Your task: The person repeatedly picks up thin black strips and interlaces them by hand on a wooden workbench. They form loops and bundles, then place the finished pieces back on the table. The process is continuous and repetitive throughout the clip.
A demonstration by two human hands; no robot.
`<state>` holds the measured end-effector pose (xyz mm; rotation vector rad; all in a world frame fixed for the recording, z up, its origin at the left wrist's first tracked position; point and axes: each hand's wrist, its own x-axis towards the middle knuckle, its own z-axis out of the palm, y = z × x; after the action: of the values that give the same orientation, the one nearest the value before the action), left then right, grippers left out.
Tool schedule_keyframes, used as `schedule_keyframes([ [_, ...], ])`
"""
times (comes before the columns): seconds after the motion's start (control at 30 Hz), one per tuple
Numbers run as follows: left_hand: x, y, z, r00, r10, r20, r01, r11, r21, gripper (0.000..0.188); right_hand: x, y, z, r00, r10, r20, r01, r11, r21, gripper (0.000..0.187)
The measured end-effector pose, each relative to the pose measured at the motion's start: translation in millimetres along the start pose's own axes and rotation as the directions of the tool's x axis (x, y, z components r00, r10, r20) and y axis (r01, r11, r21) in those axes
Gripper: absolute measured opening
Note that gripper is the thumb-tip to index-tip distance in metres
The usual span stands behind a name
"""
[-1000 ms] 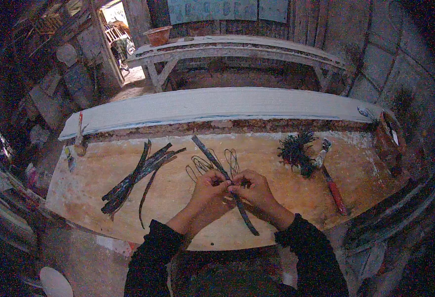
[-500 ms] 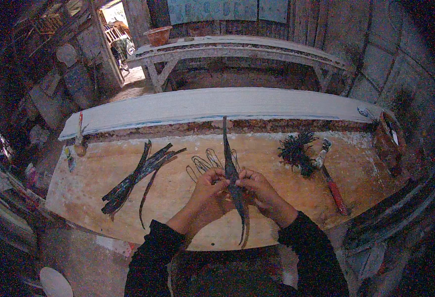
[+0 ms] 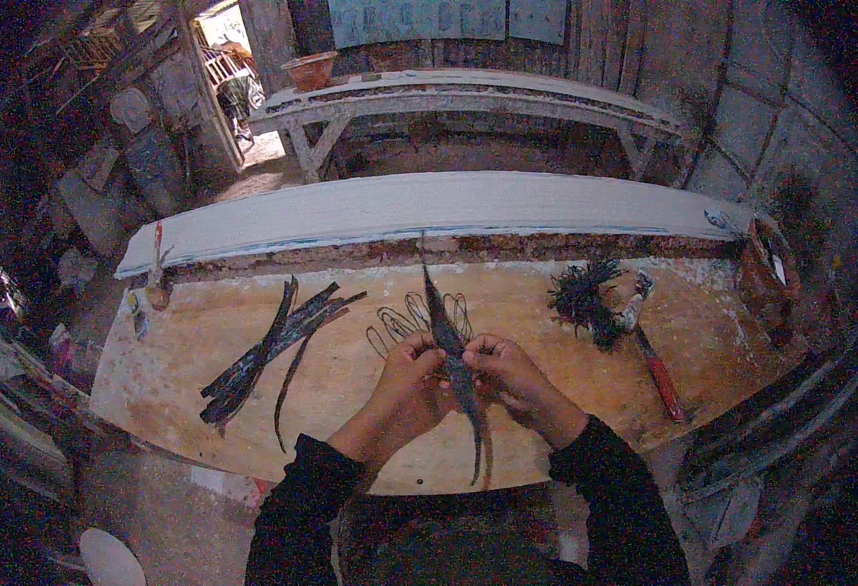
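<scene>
Since half a second ago the long dark flat strip has stayed upright, twelve to six o'clock. At nine o'clock lies a loose pile of dark strips. The left hand and right hand, forearms converging, pinch the strip closed-fingered above the pale wooden workbench; thin wire loops lie behind, a red-handled brush at three o'clock.

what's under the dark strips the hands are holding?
Both hands, left hand and right hand, grip the dark strips above the wooden workbench. Thin wire loops lie behind them. Whatever sits directly beneath the hands is covered.
</scene>
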<state>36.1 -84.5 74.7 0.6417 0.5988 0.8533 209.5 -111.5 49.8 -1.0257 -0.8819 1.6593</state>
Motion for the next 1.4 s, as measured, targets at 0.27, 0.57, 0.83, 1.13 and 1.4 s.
schedule_keyframes([
  [0.27,3,-3,1,0.999,-0.013,-0.042,0.009,0.995,-0.098,0.004,0,6,3,0.996,-0.086,-0.018,0.082,0.984,-0.160,0.012],
  [0.57,9,-7,-6,0.997,0.067,-0.037,-0.069,0.997,-0.046,0.005,-7,-8,14,0.991,-0.107,-0.077,0.096,0.986,-0.133,0.016],
  [0.83,1,-5,8,0.999,0.016,-0.034,-0.018,0.999,-0.047,0.014,-9,-8,15,0.995,-0.097,-0.038,0.092,0.988,-0.124,0.032],
  [1.13,-3,-2,6,0.991,0.002,0.134,0.004,0.999,-0.039,0.021,-5,0,8,0.978,-0.200,-0.063,0.191,0.973,-0.131,0.040],
  [1.4,3,-6,-5,0.998,0.061,0.029,-0.063,0.996,0.064,0.017,-13,-13,23,0.986,-0.163,-0.047,0.151,0.970,-0.188,0.037],
])
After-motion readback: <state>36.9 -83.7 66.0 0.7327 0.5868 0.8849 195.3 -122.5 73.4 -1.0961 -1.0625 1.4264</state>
